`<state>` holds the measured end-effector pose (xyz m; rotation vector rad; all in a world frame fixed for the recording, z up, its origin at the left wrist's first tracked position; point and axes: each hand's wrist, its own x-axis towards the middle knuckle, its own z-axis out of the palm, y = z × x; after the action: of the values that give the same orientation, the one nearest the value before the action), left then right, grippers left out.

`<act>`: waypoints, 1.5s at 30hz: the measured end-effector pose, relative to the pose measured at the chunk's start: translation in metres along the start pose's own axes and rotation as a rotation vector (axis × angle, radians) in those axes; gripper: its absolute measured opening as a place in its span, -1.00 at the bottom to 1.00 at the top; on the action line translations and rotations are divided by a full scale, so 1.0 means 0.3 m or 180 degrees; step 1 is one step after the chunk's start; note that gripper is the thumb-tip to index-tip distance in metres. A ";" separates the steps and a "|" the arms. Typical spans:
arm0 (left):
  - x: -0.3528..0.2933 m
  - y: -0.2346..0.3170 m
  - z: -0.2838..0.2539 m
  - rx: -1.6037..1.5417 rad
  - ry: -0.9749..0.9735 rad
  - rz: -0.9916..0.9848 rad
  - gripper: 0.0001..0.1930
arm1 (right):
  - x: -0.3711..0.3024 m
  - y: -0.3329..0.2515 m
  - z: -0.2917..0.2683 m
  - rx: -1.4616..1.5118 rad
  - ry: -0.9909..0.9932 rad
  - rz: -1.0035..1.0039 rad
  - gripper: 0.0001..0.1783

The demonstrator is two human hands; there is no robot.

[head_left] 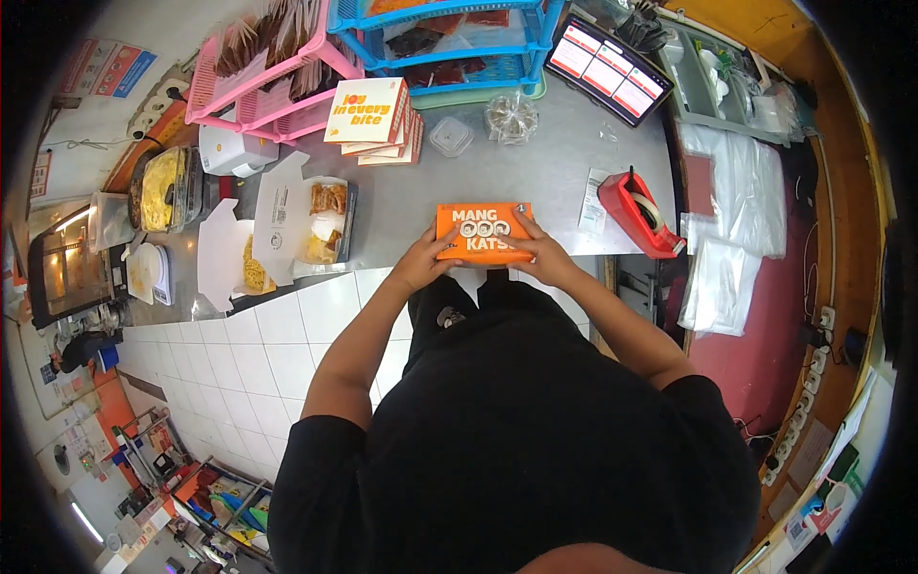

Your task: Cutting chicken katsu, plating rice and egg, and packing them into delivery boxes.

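Note:
An orange cardboard food box (485, 232), closed, is between my two hands at the front edge of the grey metal counter (521, 177). My left hand (421, 263) grips its left side, while my right hand (548, 258) grips the right side, with fingers reaching over the top. To the left stands an open food box (327, 218) holding fried pieces, rice and a sauced portion. Beside it, another open white box (254, 270) shows yellow, noodle-like food, partly hidden by a raised lid.
White-and-orange boxes (368, 115) are stacked behind. Pink (277, 81) and blue (445, 72) racks, a clear lidded tub (450, 136) and a tied plastic bag (512, 118) stand at the back. Rightward are a tablet (609, 70), a red tape dispenser (639, 215) and plastic bags (722, 277).

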<state>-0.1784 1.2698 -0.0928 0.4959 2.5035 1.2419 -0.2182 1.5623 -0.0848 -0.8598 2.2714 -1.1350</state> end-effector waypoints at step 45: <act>0.317 0.357 0.211 0.1525 0.0077 -0.0452 -0.34 | -0.002 0.030 -0.092 0.2669 0.2146 0.1759 -0.62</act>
<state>-0.2190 1.4159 -0.0539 0.3983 2.8002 0.5936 -0.2383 1.5818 -0.0769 0.5099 1.9168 -2.0147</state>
